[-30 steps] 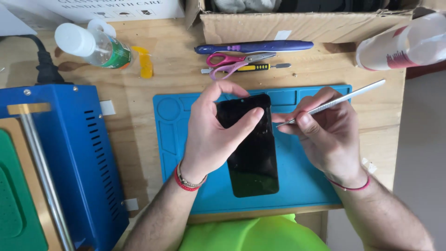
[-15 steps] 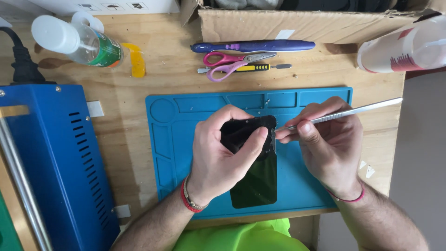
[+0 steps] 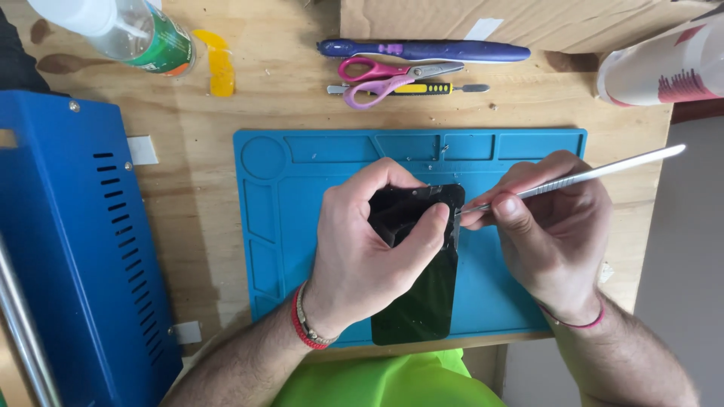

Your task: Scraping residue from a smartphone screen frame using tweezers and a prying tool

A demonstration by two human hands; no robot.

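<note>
While pinned: left hand (image 3: 362,249) clamps phone (image 3: 418,294), frame centre, on blue mat (image 3: 302,188)
Right hand (image 3: 554,226): fingers pinch metal tool (image 3: 596,172) at phone's edge
Handling: thin, slick, fragile — grip sides

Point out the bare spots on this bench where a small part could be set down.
Bare spots: the blue silicone mat left of the left hand, and its right edge beyond the right hand. Also the plywood bench between the mat and the blue metal machine. Crowded: the strip above the mat, with pink-handled scissors and purple tool.
</note>
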